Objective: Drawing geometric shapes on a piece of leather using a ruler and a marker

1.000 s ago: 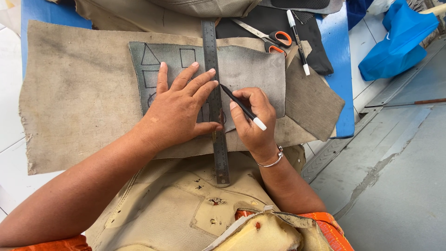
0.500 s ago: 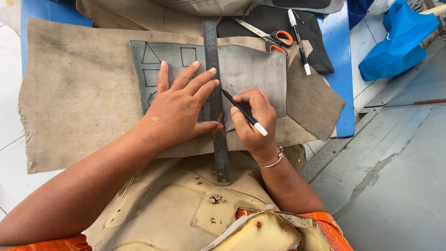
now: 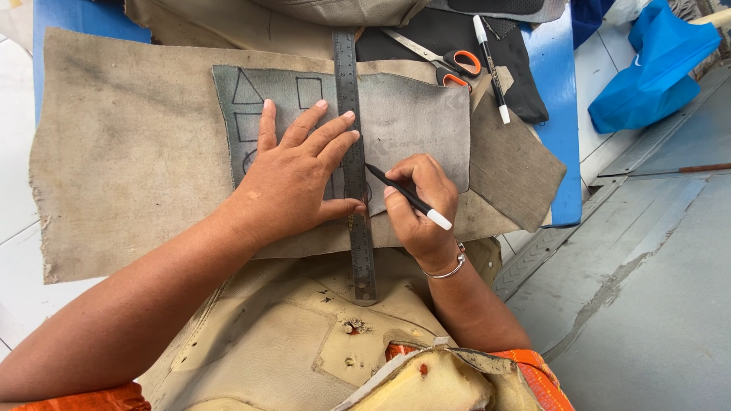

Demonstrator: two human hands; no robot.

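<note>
My left hand (image 3: 297, 179) lies flat with fingers spread, pressing a long metal ruler (image 3: 355, 228) onto a grey fabric piece (image 3: 415, 125) marked with drawn shapes. My right hand (image 3: 419, 209) grips a black marker with a white end (image 3: 407, 196); its tip touches the fabric right beside the ruler's right edge. The grey piece rests on a larger tan cloth (image 3: 129, 160). The ruler runs from the far side down over my lap.
Orange-handled scissors (image 3: 445, 61) and a second black-and-white marker (image 3: 489, 57) lie on dark fabric at the top. A blue table surface (image 3: 552, 99) shows at the right. A blue bag (image 3: 647, 68) sits on the floor. Beige leather pieces (image 3: 304, 335) cover my lap.
The right hand with the marker has shifted slightly along the ruler's edge. The left hand and ruler stay in place.
</note>
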